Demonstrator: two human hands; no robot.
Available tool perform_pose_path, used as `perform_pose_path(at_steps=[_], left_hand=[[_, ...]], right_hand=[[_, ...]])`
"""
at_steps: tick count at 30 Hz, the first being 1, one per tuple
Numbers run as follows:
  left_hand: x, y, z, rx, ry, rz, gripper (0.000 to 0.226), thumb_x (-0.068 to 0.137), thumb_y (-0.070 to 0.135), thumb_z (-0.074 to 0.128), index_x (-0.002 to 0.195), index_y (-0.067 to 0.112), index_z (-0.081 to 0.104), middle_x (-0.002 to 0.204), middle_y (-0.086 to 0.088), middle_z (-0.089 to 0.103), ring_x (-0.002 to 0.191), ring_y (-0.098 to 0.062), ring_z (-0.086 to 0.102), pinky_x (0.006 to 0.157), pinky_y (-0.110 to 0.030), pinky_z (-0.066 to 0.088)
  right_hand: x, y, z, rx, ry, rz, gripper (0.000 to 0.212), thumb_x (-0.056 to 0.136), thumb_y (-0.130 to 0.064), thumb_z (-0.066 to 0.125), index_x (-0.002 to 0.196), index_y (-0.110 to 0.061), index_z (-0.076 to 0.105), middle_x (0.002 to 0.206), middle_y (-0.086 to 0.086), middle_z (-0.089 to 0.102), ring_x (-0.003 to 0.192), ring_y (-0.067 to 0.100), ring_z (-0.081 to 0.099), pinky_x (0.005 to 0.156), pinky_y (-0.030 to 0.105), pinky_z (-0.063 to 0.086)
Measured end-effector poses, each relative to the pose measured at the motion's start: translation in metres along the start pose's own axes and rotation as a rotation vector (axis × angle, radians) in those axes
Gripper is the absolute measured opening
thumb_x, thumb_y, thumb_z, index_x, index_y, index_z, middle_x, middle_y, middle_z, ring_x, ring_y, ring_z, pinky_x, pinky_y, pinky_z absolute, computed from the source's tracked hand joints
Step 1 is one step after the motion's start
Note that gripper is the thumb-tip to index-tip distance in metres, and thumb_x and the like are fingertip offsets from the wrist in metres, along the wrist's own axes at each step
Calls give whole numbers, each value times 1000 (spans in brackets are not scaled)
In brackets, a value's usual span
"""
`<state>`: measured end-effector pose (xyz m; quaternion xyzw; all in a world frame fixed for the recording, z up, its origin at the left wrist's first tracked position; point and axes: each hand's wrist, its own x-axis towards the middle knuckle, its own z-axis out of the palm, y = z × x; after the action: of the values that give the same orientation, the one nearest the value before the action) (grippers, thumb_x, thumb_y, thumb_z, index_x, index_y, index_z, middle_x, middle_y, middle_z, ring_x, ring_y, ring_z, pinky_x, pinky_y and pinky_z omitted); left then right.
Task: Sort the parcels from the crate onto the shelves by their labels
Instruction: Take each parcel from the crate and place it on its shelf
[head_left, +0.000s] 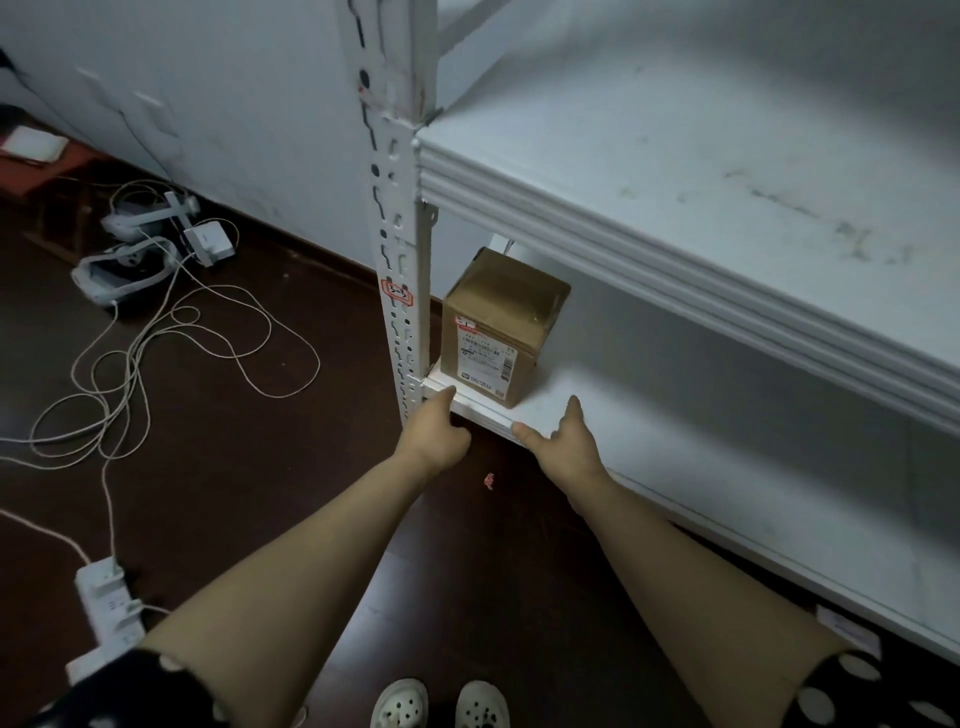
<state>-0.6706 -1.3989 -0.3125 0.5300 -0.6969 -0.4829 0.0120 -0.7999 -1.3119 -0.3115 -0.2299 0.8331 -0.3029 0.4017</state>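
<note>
Nearest the camera, a pair of white perforated clogs (441, 704) is standing on the dark wooden floor (311, 467), and black sleeves with white dots (156, 691) are framing both bare forearms as they are reaching forward. The left hand (434, 434) is holding nothing, its fingers lying loosely, with one pointing at the front lip of the low white metal shelf (675, 467); whether it is touching the lip I cannot tell. The right hand (563, 441) is also holding nothing, thumb and forefinger spread wide just over the same edge.

Just beyond both hands, the small brown cardboard parcel (498, 312) is sitting upright at the left end of that shelf, close to the front edge, its white printed shipping label (485, 364) facing outward. Beside it the white slotted steel post (397, 208) is carrying a red-bordered paper tag (397, 297). Above, the upper white shelf board (675, 156) is overhanging. The crate is not in view.

Placement is looking finished, so the risks are lying in what comes next. A careless knuckle could be knocking the parcel off that near edge. The small tag on the parcel is too blurred to check against the post, so a mis-sort is possible. Off to the left, loose pale cables (156, 364) and a white power strip (106, 608) are waiting to catch a foot
</note>
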Motion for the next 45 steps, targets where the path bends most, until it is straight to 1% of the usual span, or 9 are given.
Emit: perform_pose_path(at_steps=[3, 7, 13, 17, 24, 28, 38, 42, 45], left_hand=[[-38, 25, 2, 79, -103, 22, 69, 85, 3, 54, 148, 12, 27, 142, -12, 45, 128, -26, 46, 95, -25, 40], [-83, 63, 18, 249, -235, 134, 66, 84, 11, 57, 145, 13, 35, 137, -11, 52, 119, -23, 54, 91, -21, 45], [-155, 133, 63, 702, -443, 469, 60, 86, 20, 56, 144, 16, 38, 146, -7, 43, 133, -23, 41, 108, -30, 36], [-217, 172, 107, 918, -553, 739, 49, 87, 22, 55, 135, 16, 49, 136, -8, 52, 125, -24, 48, 94, -27, 40], [-362, 192, 210, 1115, -780, 1093, 37, 86, 26, 58, 121, 17, 58, 125, -5, 58, 110, -20, 56, 80, -25, 41], [-484, 171, 263, 1177, -915, 1286, 53, 89, 28, 57, 138, 13, 45, 137, -8, 50, 124, -22, 49, 93, -27, 41], [-825, 7, 341, 1246, -1335, 1767, 56, 86, 29, 61, 137, 14, 46, 133, -6, 54, 119, -21, 53, 93, -30, 46], [-934, -65, 340, 1265, -1449, 1941, 58, 88, 31, 59, 141, 16, 41, 140, -4, 48, 127, -21, 47, 101, -33, 43], [-998, -104, 343, 1307, -1528, 2049, 46, 88, 29, 58, 131, 15, 52, 130, -7, 55, 117, -22, 53, 94, -31, 46]], right_hand=[[-42, 3, -27, 24, 4, 8, 83, 87, -28, 67, 149, -5, 16, 148, 14, 36, 135, 27, 37, 106, 31, 33], [-101, 18, -68, 56, 53, 35, 86, 82, -31, 73, 149, -11, 23, 151, 12, 32, 138, 25, 33, 112, 36, 31], [-212, 67, -135, 51, 292, 140, 61, 82, -30, 72, 136, -13, 49, 141, 5, 47, 128, 20, 46, 101, 26, 37], [-300, 117, -163, 154, 507, 278, 47, 84, -24, 67, 128, -12, 57, 128, 5, 58, 103, 12, 56, 87, 21, 41], [-483, 214, -161, 375, 902, 534, 35, 86, -22, 65, 120, -12, 62, 121, 2, 59, 108, 15, 57, 83, 23, 44], [-603, 268, -131, 513, 1138, 694, 33, 84, -23, 67, 115, -14, 64, 118, 2, 63, 105, 15, 59, 90, 27, 48], [-909, 372, 26, 763, 1612, 986, 32, 83, -20, 66, 114, -11, 64, 104, 2, 65, 91, 13, 58, 83, 24, 46], [-1013, 393, 87, 799, 1780, 1102, 35, 86, -22, 64, 120, -12, 62, 124, 3, 61, 117, 18, 55, 90, 22, 39], [-1069, 405, 123, 855, 1862, 1169, 39, 89, -23, 62, 126, -13, 57, 129, 3, 57, 120, 20, 53, 93, 27, 41]])
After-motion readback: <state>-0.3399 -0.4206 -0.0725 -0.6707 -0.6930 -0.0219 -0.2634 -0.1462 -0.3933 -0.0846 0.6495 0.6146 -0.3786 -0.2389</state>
